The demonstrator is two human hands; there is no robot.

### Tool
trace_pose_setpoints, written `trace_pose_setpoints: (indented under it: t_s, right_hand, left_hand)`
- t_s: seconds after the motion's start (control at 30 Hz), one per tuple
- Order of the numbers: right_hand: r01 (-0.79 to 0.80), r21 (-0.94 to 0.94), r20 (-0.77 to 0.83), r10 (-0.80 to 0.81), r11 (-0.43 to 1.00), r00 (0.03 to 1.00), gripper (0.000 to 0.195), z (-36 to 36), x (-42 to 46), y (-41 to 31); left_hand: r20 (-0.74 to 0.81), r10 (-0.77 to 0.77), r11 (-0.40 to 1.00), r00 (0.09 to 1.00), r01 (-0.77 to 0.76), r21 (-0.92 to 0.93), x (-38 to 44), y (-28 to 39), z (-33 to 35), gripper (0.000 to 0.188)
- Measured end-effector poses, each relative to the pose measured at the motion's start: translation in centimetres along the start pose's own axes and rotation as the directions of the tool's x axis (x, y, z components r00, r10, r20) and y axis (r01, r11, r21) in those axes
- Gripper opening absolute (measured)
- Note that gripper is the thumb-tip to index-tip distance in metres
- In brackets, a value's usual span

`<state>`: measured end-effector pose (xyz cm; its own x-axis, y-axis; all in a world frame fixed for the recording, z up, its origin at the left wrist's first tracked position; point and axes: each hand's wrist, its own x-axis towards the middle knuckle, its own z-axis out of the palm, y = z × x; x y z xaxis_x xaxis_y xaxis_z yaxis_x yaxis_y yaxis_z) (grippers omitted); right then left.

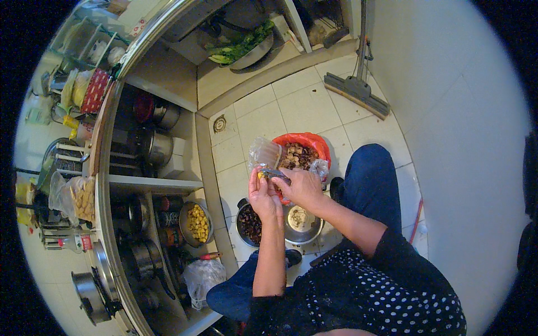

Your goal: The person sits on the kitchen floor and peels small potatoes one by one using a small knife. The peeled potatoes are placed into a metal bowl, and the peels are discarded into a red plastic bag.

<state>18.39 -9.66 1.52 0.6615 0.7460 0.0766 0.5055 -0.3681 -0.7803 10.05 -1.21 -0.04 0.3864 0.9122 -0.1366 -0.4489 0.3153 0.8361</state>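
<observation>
My left hand [265,197] holds a small yellow piece of food [261,174] at its fingertips, looking like a peeled chestnut. My right hand [300,187] grips a dark-handled tool [277,174] whose end meets that piece; its exact kind is unclear. Just beyond both hands stands a container lined with a red plastic bag [321,145], holding brown shells or scraps, with a clear plastic tray [265,153] at its left edge. Below the hands, a steel bowl [303,224] shows a few bits inside. Left of it, another metal bowl [249,222] holds dark brown pieces, partly hidden by my left forearm.
In the open cabinet at left, a bowl of yellow pieces [197,222] sits near pots [159,147] and a white plastic bag [204,279]. Leafy greens [246,46] fill a bowl on the far shelf. A floor squeegee or mop [357,92] stands by the right wall [458,117].
</observation>
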Motion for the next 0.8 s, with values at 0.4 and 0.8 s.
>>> trace_pose_setpoints:
  t_s: [0.4,0.8]
  right_hand:
    - [0.105,0.084,0.017,-0.107,0.991,0.994,0.047,-1.5,-0.6,-0.9]
    - [0.119,0.015,-0.062,-0.118,0.993,0.991,0.047,-0.6,-0.9,-0.6]
  left_hand:
    - [0.099,-0.029,0.987,0.995,0.044,-0.152,0.0,1.9,0.6,0.04]
    - [0.047,-0.092,0.977,0.995,0.099,-0.189,-0.2,1.7,0.4,0.036]
